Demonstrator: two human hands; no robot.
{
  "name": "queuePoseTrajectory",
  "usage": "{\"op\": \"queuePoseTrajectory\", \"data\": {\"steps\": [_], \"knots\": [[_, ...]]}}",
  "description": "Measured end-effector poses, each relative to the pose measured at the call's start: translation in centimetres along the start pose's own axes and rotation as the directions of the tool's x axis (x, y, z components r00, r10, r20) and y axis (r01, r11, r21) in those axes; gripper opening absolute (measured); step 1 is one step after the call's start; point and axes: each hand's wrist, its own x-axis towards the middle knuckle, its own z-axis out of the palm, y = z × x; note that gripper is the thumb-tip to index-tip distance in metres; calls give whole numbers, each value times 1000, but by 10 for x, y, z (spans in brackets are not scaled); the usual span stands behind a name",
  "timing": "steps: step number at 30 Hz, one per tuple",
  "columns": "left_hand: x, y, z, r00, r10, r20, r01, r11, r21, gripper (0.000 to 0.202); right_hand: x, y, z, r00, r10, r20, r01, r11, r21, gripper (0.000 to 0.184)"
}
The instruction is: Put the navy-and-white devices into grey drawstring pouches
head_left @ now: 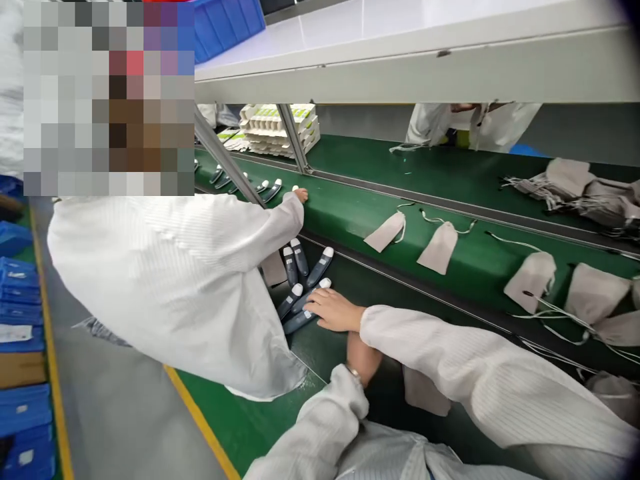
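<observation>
My right hand (333,310) reaches left across the green bench, fingers stretched flat on a cluster of dark handheld devices with white caps (303,283). It touches the nearest device (299,321) without closing round it. My left hand (363,357), a watch on its wrist, sits under my right forearm, and its fingers are hidden. A grey cloth pouch (420,393) shows just beside it below my right sleeve; whether the hand holds it cannot be made out.
A co-worker in a white coat (175,287) stands at my left, one hand (301,195) on the green conveyor belt (350,213). Grey drawstring pouches (440,248) lie along the belt. More devices (273,190) and stacked white trays (280,127) sit further back. A white shelf (400,73) runs overhead.
</observation>
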Motion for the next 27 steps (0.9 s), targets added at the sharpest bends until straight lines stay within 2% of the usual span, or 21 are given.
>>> {"op": "queuePoseTrajectory", "data": {"steps": [3, 4, 6, 9, 12, 14, 16, 22, 25, 27], "knots": [[6, -23, -58, 996, 50, -68, -36, 982, 186, 15, 37, 10, 13, 1000, 5, 15, -5, 1000, -18, 67], [10, -30, -76, 993, 59, -104, -32, 970, 243, 17, 49, 15, 15, 999, 37, 28, -37, 999, -18, 69], [20, -41, -108, 982, 80, -169, -20, 944, 329, 25, 68, 26, 18, 991, 118, 57, -117, 993, -27, 61], [38, -56, -141, 969, 96, -226, 29, 869, 494, 58, 72, 45, 19, 976, 206, 75, -202, 978, -57, 51], [58, -69, -158, 977, 58, -204, 107, 697, 709, 90, 47, 61, 19, 975, 212, 69, -207, 975, -77, 51], [70, -74, -158, 988, 42, -148, 89, 627, 774, 95, 24, 68, 18, 971, 235, 46, -230, 969, -84, 49], [79, -75, -149, 994, 68, -88, 27, 619, 785, 95, 2, 71, 17, 960, 280, 20, -278, 958, -66, 49], [87, -61, -101, 970, 204, 131, -237, 682, 692, 88, -65, 64, 11, 927, 374, -5, -373, 926, 64, 50], [85, -51, -82, 947, 221, 231, -319, 700, 639, 85, -103, 58, -2, 918, 395, -22, -392, 915, 98, 47], [81, -43, -72, 925, 242, 292, -374, 710, 596, 81, -119, 55, -15, 889, 447, -101, -438, 893, 99, 37]]}}
